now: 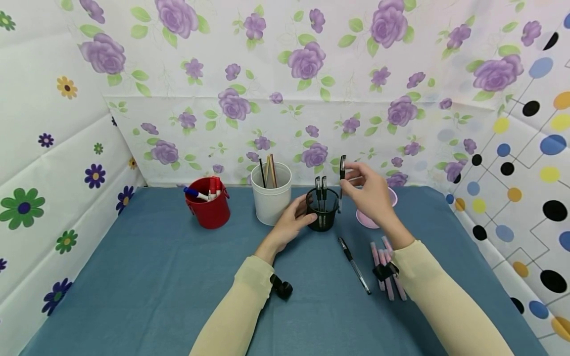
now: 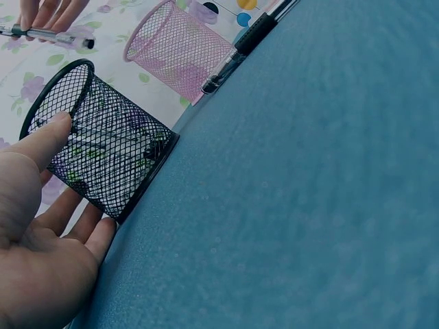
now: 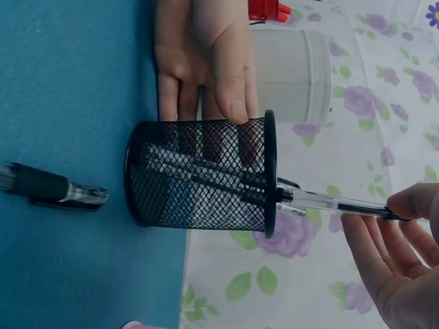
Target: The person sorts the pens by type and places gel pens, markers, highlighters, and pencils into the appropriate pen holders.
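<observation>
A black mesh pen cup stands upright on the cloth, holding a few black-capped pens. My left hand holds it from the left, with the thumb on the near side and the fingers behind. My right hand pinches a clear-barrelled pen with a black cap, held upright by the cup's right rim in the head view. In the right wrist view the lower end of that pen appears close to the cup's mouth. Another such pen lies on the cloth in front.
A red bucket with markers and a white cup with pencils stand to the left. Behind my right hand is a pink mesh cup. Several pink pens lie under my right wrist. Patterned cloth walls enclose the blue table.
</observation>
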A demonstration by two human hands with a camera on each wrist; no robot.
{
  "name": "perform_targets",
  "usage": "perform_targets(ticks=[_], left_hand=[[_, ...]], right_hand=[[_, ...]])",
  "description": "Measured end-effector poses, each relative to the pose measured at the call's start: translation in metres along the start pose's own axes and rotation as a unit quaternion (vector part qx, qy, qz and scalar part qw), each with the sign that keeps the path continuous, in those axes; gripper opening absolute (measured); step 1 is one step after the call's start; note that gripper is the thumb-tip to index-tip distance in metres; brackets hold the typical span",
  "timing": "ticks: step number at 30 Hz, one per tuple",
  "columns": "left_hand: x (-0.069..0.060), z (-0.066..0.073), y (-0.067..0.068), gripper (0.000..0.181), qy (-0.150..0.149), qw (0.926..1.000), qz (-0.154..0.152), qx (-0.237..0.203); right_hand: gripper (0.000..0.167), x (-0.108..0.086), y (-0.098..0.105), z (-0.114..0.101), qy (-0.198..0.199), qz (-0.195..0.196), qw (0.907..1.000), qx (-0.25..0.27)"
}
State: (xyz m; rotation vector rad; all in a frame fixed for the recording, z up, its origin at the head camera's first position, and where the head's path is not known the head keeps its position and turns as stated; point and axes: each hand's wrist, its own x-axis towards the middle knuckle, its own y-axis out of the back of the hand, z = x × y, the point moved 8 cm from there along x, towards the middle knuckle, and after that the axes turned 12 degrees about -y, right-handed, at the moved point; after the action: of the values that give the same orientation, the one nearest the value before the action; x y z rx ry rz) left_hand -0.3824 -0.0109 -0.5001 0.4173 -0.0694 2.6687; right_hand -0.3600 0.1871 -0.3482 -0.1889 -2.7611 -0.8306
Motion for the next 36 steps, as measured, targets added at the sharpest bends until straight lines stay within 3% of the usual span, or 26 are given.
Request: perform_targets(ticks=[12, 20, 36], left_hand=[[0.001, 0.0, 0.0, 0.069, -0.001, 1.0, 0.002, 0.0], [0.001, -0.001, 0.0, 0.068, 0.002, 1.0, 0.005, 0.0], [0.002, 0.001, -0.002, 0.071, -0.01, 0.9999, -0.002, 0.002]], right_hand=[[0.041, 0.012, -0.006, -0.005, 0.001, 0.025, 0.9995, 0.022], [0.041, 0.018, -0.014, -0.005, -0.004, 0.02, 0.9995, 0.026], [0.04, 0.021, -0.034, 0.013, -0.002, 0.01, 0.9994, 0.033]])
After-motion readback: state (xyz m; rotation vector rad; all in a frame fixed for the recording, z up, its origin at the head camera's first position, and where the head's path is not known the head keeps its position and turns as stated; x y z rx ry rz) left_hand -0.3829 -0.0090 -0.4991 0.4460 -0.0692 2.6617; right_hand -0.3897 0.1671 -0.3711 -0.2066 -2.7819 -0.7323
